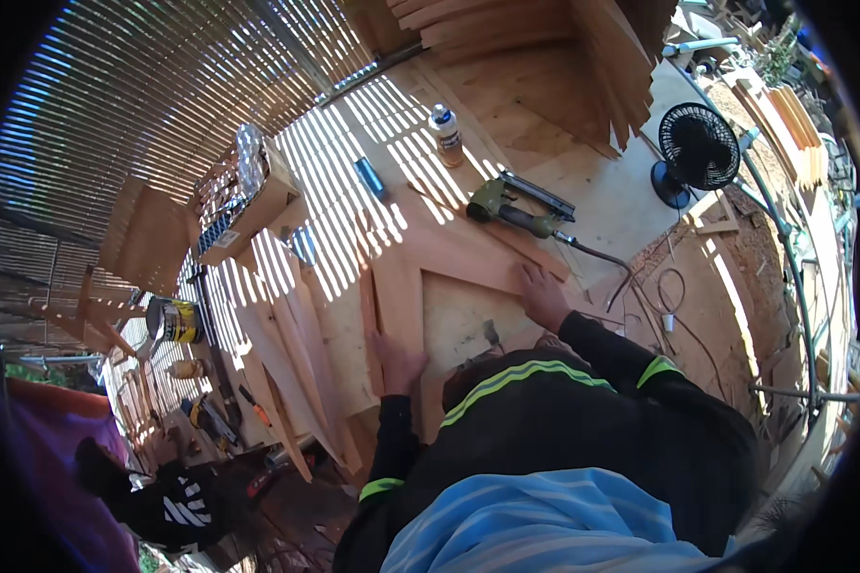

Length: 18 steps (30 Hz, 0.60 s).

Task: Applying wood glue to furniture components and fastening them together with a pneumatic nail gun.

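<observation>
An angled wooden piece (468,256), made of boards meeting in a V, lies on the table in front of me. My left hand (399,365) grips its left leg (398,298), fingers closed around the wood. At the end of the other leg, my right hand (543,296) has its fingers over the board, their tips partly hidden. Just beyond that leg a green nail gun (524,210) rests on its side with a hose (602,253) attached. Behind it stands a bottle (446,136) with a brownish lower part. A blue cylinder (368,178) lies farther left.
A black fan (699,148) stands at the right. Stacked curved wood (545,57) fills the far side. At left are a box (248,205) of supplies, long wood strips (296,353), a yellow-and-black can (180,321) and several tools. Another person (167,497) is at lower left.
</observation>
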### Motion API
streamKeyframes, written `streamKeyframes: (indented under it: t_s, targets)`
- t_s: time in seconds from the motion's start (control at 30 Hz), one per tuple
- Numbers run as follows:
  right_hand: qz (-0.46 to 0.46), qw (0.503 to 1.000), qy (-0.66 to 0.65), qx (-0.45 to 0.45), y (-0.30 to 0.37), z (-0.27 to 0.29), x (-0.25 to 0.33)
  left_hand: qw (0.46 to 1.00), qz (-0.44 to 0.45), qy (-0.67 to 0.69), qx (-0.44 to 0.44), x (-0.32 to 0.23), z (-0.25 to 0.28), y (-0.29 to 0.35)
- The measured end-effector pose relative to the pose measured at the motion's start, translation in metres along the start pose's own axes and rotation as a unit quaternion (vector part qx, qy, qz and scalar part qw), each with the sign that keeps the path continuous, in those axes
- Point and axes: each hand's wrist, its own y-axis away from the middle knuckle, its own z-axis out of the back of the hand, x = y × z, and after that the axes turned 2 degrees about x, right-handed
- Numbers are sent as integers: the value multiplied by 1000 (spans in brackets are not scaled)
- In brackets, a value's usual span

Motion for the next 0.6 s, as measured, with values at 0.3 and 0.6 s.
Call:
streamKeyframes:
  t_s: [0.3,0.6]
  targets:
    - [-186,953,-159,178,177,-5,-48,966,141,177,121,-117,78,155]
    - [-2,926,-375,53,83,152,19,957,35,213,-192,-116,190,124]
